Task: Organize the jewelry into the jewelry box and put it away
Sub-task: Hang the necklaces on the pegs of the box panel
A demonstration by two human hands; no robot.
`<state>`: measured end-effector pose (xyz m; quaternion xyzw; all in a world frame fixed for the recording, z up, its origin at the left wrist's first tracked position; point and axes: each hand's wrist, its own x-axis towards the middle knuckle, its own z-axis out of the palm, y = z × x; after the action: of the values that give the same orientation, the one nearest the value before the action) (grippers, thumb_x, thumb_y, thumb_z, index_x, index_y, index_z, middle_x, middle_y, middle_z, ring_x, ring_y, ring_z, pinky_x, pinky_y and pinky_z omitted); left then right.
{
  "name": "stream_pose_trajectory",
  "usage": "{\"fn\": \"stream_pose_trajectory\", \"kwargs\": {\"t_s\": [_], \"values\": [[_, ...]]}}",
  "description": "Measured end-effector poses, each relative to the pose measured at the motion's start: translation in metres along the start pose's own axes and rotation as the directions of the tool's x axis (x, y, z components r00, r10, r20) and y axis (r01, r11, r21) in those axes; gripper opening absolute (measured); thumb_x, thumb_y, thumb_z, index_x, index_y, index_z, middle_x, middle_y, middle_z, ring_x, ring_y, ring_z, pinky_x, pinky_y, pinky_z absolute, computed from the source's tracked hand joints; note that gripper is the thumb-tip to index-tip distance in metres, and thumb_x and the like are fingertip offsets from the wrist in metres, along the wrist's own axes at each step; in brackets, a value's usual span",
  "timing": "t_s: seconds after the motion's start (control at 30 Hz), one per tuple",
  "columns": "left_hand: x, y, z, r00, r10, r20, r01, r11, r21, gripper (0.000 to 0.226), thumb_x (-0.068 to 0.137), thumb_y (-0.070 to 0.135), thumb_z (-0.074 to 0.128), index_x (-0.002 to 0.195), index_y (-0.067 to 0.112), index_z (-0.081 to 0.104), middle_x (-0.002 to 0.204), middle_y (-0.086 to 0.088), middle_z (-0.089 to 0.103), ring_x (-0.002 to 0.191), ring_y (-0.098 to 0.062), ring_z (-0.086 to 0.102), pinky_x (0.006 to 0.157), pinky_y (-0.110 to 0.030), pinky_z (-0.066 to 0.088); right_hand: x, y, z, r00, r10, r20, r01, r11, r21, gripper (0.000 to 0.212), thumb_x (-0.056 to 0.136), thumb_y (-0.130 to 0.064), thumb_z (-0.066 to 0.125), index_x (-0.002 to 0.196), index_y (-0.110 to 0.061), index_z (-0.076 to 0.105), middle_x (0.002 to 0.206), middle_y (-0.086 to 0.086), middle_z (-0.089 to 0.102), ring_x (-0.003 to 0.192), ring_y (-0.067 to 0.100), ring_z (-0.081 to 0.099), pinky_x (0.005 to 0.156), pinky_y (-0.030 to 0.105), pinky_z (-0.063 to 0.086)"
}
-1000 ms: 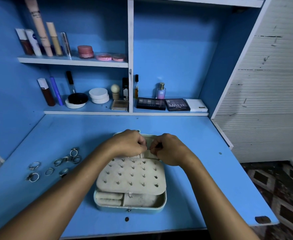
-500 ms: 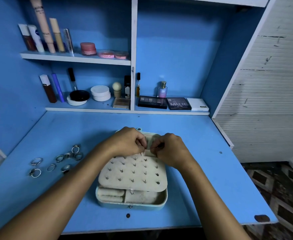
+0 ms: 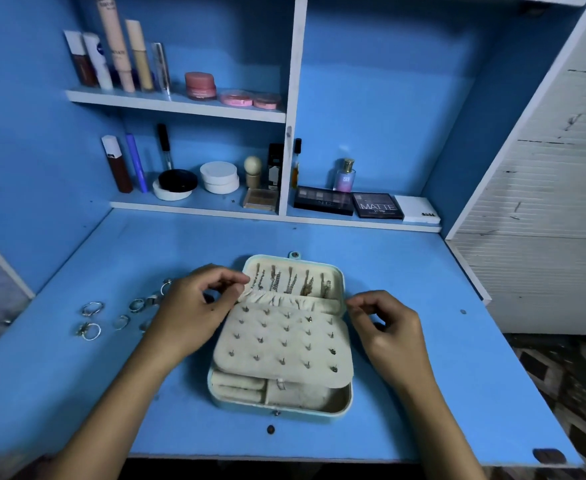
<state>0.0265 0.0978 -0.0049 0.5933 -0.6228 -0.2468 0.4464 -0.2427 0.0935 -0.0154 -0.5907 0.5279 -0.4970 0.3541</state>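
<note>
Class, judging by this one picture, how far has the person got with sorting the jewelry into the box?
Done: the jewelry box lies open, chains hang in its lid, and studs sit in the earring panel.
In hand: the left hand is at the lid's gathered pocket; the right hand holds nothing beside the box.
Left: the rings lie loose on the desk; the box is neither shut nor put away.
</note>
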Motion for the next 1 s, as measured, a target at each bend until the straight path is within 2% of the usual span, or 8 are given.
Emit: {"fn": "stream_pose_trajectory", "kwargs": {"t_s": [0.2,0.3,0.53,0.67,0.83,0.9,1.0], "values": [[-0.029,-0.016,0.004,0.998,-0.037,-0.049,0.029,0.986,-0.161,0.014,0.092,0.012,0.066,0.093,0.023,0.074,0.095,0.012,0.073,0.094,-0.005,0.067,0.083,-0.016,0.050,-0.007,0.008,-0.001,0.991,-0.085,0.103,0.083,0.996,0.017,0.050,0.081,0.018,0.055,0.074,-0.030,0.071,0.084,-0.006,0.070,0.069,0.008,0.061,0.059,0.014,0.043],[-0.031,-0.018,0.002,0.998,0.037,-0.044,-0.043,0.989,-0.142,0.018,0.085,0.016,0.058,0.088,0.021,0.075,0.096,0.010,0.071,0.096,-0.006,0.066,0.084,-0.015,0.048,-0.008,0.009,0.000,0.981,-0.144,0.134,0.144,0.990,0.012,0.045,0.074,0.017,0.055,0.073,-0.025,0.072,0.086,-0.008,0.069,0.080,0.012,0.065,0.067,0.013,0.046],[-0.033,-0.022,-0.003,0.994,0.094,0.052,-0.081,0.975,-0.208,0.026,0.084,0.008,0.058,0.090,0.027,0.075,0.100,0.006,0.069,0.100,-0.013,0.066,0.089,-0.018,0.048,-0.007,0.010,-0.003,0.980,-0.140,0.143,0.133,0.989,0.057,0.031,0.071,0.002,0.053,0.069,-0.019,0.076,0.091,-0.008,0.071,0.090,0.013,0.067,0.065,0.010,0.043],[-0.033,-0.019,-0.005,0.992,0.082,0.095,-0.056,0.965,-0.254,0.028,0.082,0.005,0.058,0.090,0.026,0.076,0.102,0.004,0.068,0.102,-0.015,0.066,0.090,-0.019,0.048,-0.007,0.012,-0.007,0.977,-0.124,0.176,0.113,0.991,0.072,0.039,0.075,0.012,0.056,0.071,-0.021,0.077,0.094,-0.006,0.072,0.093,0.015,0.068,0.067,0.012,0.045],[-0.033,-0.017,-0.008,0.989,0.050,0.140,-0.001,0.945,-0.328,0.026,0.080,0.007,0.060,0.089,0.024,0.077,0.102,0.003,0.068,0.105,-0.017,0.066,0.092,-0.019,0.049,-0.008,0.009,-0.008,0.979,-0.103,0.176,0.087,0.991,0.098,0.030,0.073,0.000,0.057,0.073,-0.022,0.078,0.096,-0.001,0.074,0.096,0.018,0.069,0.076,0.017,0.050],[-0.033,-0.017,-0.008,0.989,0.044,0.140,0.006,0.941,-0.337,0.027,0.079,0.006,0.059,0.089,0.024,0.077,0.102,0.003,0.069,0.105,-0.017,0.066,0.091,-0.018,0.048,-0.008,0.009,-0.009,0.979,-0.101,0.178,0.081,0.990,0.112,0.031,0.076,0.003,0.059,0.074,-0.022,0.078,0.096,0.001,0.074,0.096,0.019,0.070,0.076,0.017,0.050],[-0.033,-0.018,-0.008,0.992,0.035,0.119,0.007,0.941,-0.338,0.027,0.080,0.006,0.058,0.088,0.025,0.076,0.101,0.003,0.070,0.104,-0.016,0.066,0.091,-0.017,0.048,-0.008,0.011,-0.010,0.979,-0.091,0.185,0.070,0.990,0.120,0.045,0.082,0.019,0.060,0.075,-0.022,0.078,0.096,0.001,0.075,0.094,0.019,0.071,0.072,0.016,0.049]]}}
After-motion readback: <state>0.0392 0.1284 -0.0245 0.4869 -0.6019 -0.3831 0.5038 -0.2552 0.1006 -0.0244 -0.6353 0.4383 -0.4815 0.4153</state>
